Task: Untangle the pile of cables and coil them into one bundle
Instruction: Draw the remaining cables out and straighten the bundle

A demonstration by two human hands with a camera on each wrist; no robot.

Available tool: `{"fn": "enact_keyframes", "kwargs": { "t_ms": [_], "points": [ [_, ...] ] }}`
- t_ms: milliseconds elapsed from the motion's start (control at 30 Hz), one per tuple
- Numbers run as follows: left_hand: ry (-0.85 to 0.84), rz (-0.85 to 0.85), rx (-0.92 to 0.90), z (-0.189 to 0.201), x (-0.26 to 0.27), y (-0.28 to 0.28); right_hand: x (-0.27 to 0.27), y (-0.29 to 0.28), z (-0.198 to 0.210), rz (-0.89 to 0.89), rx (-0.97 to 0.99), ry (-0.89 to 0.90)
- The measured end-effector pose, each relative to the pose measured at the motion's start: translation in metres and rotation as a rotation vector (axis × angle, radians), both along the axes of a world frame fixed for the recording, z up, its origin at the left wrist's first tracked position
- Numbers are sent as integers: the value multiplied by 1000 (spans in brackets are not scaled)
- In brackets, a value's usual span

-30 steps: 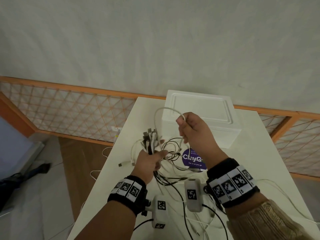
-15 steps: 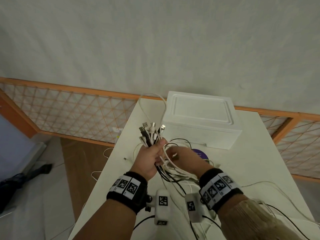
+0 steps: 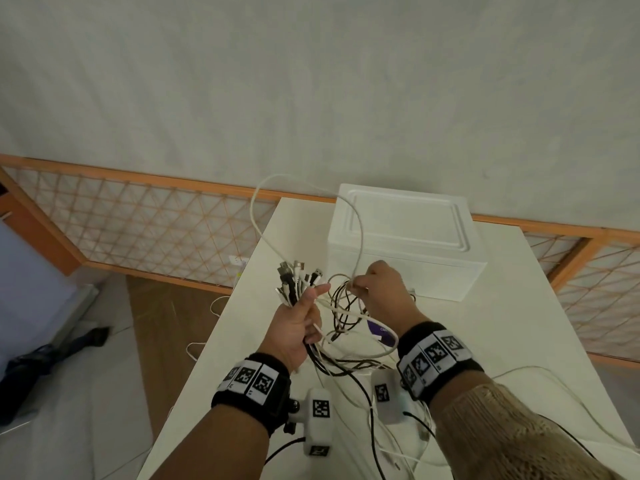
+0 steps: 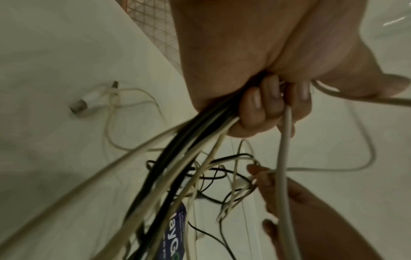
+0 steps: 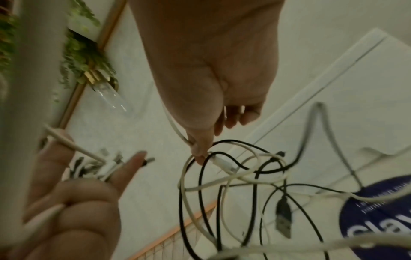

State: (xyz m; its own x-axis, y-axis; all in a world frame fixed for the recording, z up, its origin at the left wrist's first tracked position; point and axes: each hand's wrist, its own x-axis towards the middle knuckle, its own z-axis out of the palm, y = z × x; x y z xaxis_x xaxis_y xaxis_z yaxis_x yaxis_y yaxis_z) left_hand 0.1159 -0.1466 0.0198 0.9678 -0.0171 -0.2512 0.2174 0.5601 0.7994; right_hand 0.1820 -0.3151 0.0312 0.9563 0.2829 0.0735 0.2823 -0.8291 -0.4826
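My left hand [image 3: 298, 323] grips a bunch of black and white cables [image 3: 294, 278] above the table, their plugs sticking up past the fingers [image 4: 255, 109]. Its index finger points out straight. My right hand [image 3: 379, 289] pinches a white cable [image 3: 360, 237] that arcs up in a tall loop back to the left hand. Between the hands hangs a tangle of black and white loops [image 3: 346, 306], also seen under the right thumb [image 5: 200, 151]. A black USB plug [image 5: 283, 216] dangles in the tangle.
A white foam box [image 3: 405, 237] stands at the back of the white table [image 3: 502, 323]. A purple round sticker [image 3: 382, 332] lies under the cables. More loose cable [image 4: 106, 105] lies on the table's left side. An orange lattice fence [image 3: 138, 230] runs behind.
My right hand rose from beside the left hand and moved right, drawing the white cable into a taller loop. The left hand's index finger has straightened.
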Motion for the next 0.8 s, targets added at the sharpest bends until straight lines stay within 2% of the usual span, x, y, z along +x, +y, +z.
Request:
{"fn": "enact_keyframes", "kwargs": {
  "t_ms": [67, 200, 267, 367, 467, 533, 633, 700, 733, 800],
  "points": [
    [60, 22, 30, -4, -1, -2, 0, 5, 6, 35, 42, 37],
    [118, 61, 76, -7, -1, -2, -7, 11, 14, -72, 603, 257],
    [146, 75, 115, -8, -1, 1, -9, 10, 17, -126, 721, 297],
    [187, 72, 164, -14, -2, 7, -13, -1, 25, -176, 795, 248],
    [203, 82, 170, -19, -5, 18, -20, -37, 35, -230, 910, 23],
    [217, 92, 178, -23, -8, 26, -30, -78, 37, -324, 908, -185],
    [228, 111, 196, -29, -11, 37, -52, -147, 33, -661, 820, -390],
    [250, 103, 242, -32, -13, 43, -67, -188, 24, -933, 749, -390],
    [262, 92, 275, -33, -14, 45, -71, -205, 16, -1000, 598, -378],
    [270, 68, 334, -34, -16, 48, -80, -231, -3, -982, 286, -180]
  ]
}}
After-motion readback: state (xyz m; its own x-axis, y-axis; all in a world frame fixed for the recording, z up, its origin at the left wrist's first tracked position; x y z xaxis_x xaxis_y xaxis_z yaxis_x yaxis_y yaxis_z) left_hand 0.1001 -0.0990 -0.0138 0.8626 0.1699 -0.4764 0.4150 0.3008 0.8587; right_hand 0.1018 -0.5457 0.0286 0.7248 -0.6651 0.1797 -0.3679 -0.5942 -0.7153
